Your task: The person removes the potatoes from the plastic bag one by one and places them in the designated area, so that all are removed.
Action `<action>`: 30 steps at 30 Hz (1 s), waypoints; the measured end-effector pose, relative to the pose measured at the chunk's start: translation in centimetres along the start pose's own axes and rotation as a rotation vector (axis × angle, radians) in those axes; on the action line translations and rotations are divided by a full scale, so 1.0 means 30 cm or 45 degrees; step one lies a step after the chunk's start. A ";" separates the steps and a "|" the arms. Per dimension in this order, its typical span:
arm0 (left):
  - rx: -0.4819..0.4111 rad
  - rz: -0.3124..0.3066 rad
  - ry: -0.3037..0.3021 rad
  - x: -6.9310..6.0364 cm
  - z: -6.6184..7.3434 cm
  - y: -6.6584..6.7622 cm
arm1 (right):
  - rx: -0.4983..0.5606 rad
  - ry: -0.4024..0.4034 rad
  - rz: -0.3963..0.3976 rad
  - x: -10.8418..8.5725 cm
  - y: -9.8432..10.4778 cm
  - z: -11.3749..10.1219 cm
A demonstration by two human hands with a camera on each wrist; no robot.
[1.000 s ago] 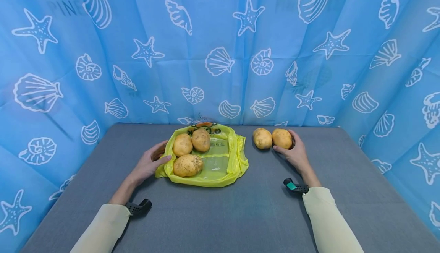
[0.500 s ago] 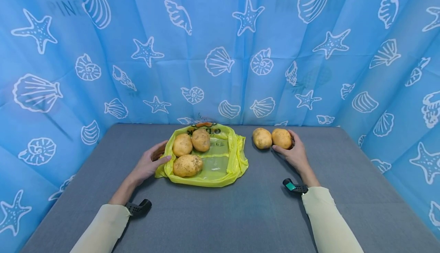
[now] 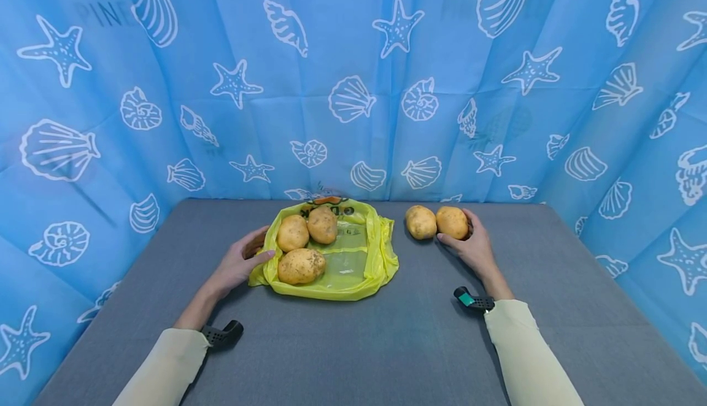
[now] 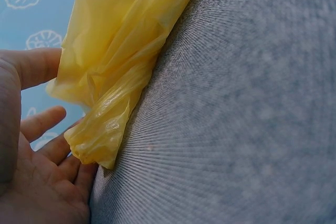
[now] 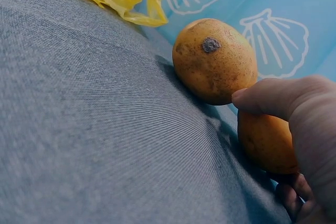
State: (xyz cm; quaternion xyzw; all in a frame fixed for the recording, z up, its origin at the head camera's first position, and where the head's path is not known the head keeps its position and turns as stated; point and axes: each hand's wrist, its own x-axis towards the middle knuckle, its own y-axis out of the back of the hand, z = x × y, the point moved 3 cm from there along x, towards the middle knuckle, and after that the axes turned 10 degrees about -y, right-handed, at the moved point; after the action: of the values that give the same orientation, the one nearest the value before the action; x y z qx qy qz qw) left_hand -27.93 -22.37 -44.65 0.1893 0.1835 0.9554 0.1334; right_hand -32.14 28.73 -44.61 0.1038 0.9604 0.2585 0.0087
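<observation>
A yellow plastic bag (image 3: 331,292) lies open on the table with three potatoes inside, one of them at the front left (image 3: 301,265). The left hand (image 3: 240,264) is at the bag's left edge, its thumb over the rim and its other fingers extended outside; the left wrist view shows the twisted bag corner (image 4: 105,135) beside the palm. Right of the bag, two potatoes sit side by side. The right hand (image 3: 472,243) holds the right one (image 3: 452,222) between thumb and fingers; the other potato (image 5: 214,61) stands just left of it.
A grey cloth-covered table (image 3: 353,351) lies under everything. Behind it and along both sides hangs a blue curtain (image 3: 375,136) with white shells and starfish. Black straps with camera mounts (image 3: 223,333) are on both wrists, below pale sleeves.
</observation>
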 end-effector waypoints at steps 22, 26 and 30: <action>0.008 0.004 0.003 0.000 -0.011 0.001 | 0.019 0.005 -0.013 0.002 0.004 0.003; 0.021 0.005 0.011 0.002 -0.012 0.001 | 0.018 0.001 -0.013 0.001 0.006 -0.002; 0.015 0.006 0.013 0.002 -0.011 0.003 | 0.030 -0.005 -0.011 -0.003 0.010 -0.010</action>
State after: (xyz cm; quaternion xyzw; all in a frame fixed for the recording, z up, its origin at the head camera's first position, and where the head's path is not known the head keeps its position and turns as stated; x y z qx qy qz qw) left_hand -28.16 -22.53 -44.89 0.1855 0.1894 0.9555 0.1289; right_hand -32.02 28.81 -44.21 0.1003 0.9637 0.2470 0.0105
